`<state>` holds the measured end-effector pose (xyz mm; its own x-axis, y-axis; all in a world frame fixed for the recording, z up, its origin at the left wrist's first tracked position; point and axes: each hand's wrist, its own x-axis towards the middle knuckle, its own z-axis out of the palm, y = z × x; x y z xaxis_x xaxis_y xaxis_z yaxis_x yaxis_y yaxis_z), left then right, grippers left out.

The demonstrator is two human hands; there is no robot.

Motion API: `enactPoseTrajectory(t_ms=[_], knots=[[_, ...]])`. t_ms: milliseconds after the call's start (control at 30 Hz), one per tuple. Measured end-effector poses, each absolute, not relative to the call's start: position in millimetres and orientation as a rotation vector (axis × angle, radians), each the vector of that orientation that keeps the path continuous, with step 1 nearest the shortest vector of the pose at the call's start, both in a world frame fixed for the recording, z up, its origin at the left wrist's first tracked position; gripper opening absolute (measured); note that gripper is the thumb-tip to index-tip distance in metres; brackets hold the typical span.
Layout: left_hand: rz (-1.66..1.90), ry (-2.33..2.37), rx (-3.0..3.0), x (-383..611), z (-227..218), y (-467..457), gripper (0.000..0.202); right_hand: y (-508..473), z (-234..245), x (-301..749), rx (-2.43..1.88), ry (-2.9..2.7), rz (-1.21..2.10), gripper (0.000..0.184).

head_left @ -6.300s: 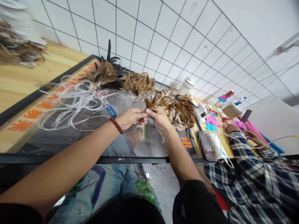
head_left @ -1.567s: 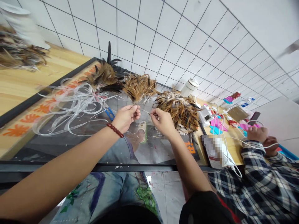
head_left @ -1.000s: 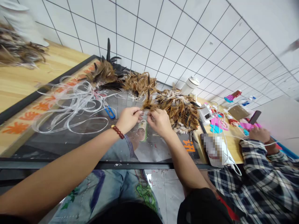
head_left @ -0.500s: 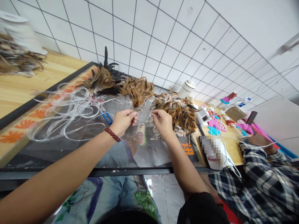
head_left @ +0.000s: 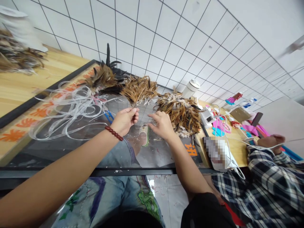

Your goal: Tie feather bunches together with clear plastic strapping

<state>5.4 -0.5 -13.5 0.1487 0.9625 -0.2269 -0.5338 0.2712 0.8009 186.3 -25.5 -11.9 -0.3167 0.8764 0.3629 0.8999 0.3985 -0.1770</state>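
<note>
A white tiled wall [head_left: 180, 34] backs the whole scene, and below it a glass-topped table [head_left: 71, 148] with a black frame spreads across the view, joined on the left by a bare wooden top [head_left: 28, 82]. To the right sits a co-worker in a plaid sleeve [head_left: 268, 177], their hand [head_left: 270, 140] resting by a white cable [head_left: 228, 139] among pink and blue bits. On the glass a tangle of clear plastic strips [head_left: 68, 107] lies left of centre, with small blue scissors [head_left: 108, 116] at its edge. Three heaps of brown feathers line the far side: a dark one [head_left: 104, 77] on the left, a middle tuft [head_left: 139, 90], and the biggest pile [head_left: 182, 112] on the right, with a white cup [head_left: 190, 88] behind it. The left hand [head_left: 123, 120], a bead bracelet [head_left: 114, 133] on its wrist, has its fingertips pinched closed on the base of the middle tuft. The right hand [head_left: 161, 125] is loosely spread, fingers pointing left, empty, just beside the biggest pile and close to the left hand without touching it
</note>
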Motion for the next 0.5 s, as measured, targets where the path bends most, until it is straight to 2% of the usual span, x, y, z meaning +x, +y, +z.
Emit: enactPoseTrajectory(t_ms=[100, 233, 333, 400, 500], knots=[[1.169, 0.825, 0.628, 6, -12, -2, 0.006, -24, -14, 181, -1.515, -2.191, 0.022, 0.016], [1.085, 0.787, 0.599, 6, -10, -4, 0.011, -17, -14, 183, -1.387, -1.565, 0.495, 0.023], [1.012, 0.771, 0.588, 7, -9, -5, 0.014, -15, -12, 187, -1.294, -1.364, 0.712, 0.031], [0.969, 0.766, 0.576, 7, -8, -6, 0.016, -16, -10, 190, -1.292, -1.388, 0.618, 0.031], [0.827, 0.744, 0.524, 7, -8, -7, 0.016, -21, -4, 194, -1.324, -1.492, 0.193, 0.024]])
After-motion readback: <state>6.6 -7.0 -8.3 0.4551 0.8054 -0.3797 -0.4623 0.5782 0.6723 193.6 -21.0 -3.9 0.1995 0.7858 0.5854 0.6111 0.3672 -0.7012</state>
